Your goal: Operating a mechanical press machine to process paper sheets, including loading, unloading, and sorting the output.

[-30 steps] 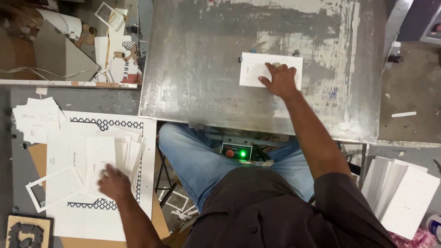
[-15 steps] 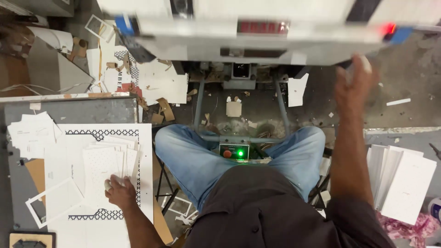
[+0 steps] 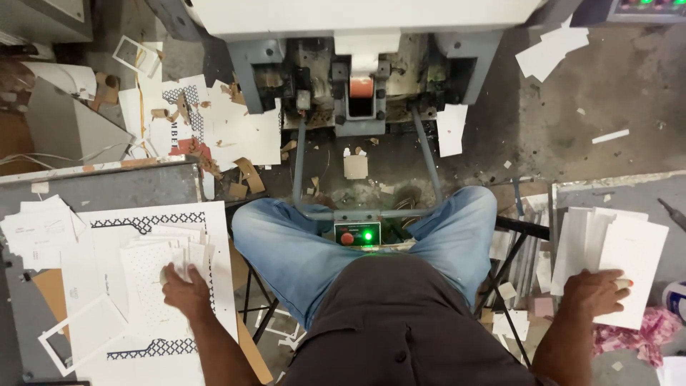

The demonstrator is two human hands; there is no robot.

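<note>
View from above of a seated person in jeans and a dark shirt, facing a large press (image 3: 364,43) at the top of the frame; its pale upper body spans most of the width over grey metal legs. The floor (image 3: 557,121) around it is bare concrete littered with white card offcuts and brown scraps.

At left is a grey table (image 3: 107,189) holding a big white sheet (image 3: 214,236) with black patterned borders at top and bottom. On the sheet lies a fanned stack of white cards (image 3: 146,275). The left hand (image 3: 184,289) rests on the stack's right edge, fingers curled over the cards, gripping them. A white cut-out frame (image 3: 78,332) lies near the sheet's lower left, and more loose white cards (image 3: 39,229) sit at the table's far left.

At right, a second pile of white cards (image 3: 614,250) stands on a lower surface. The right hand (image 3: 593,293) lies flat on the pile's lower part, fingers spread and pressing down.

Between the knees is a small control box (image 3: 357,234) with a red round button on the left and a lit green light on the right.
</note>
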